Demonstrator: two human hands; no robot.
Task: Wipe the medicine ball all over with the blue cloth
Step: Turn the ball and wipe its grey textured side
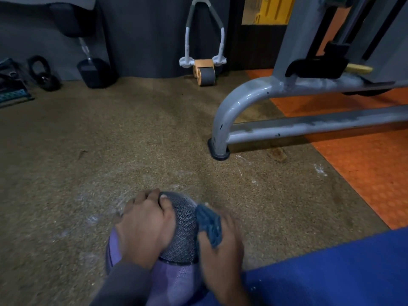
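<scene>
The medicine ball point(183, 237), textured grey on top and purple below, rests on the brown speckled floor at the bottom centre. My left hand point(144, 226) lies over its upper left side, fingers curled across the top. My right hand point(220, 248) presses the crumpled blue cloth point(208, 224) against the ball's right side. The ball's lower part is hidden behind my grey sleeve and both hands.
A grey machine frame point(231, 111) with a black foot stands ahead on the right, over orange matting point(364, 164). An ab roller point(204, 70), a dumbbell point(95, 71) and a kettlebell point(43, 72) sit along the far wall. A blue mat point(342, 268) lies at lower right.
</scene>
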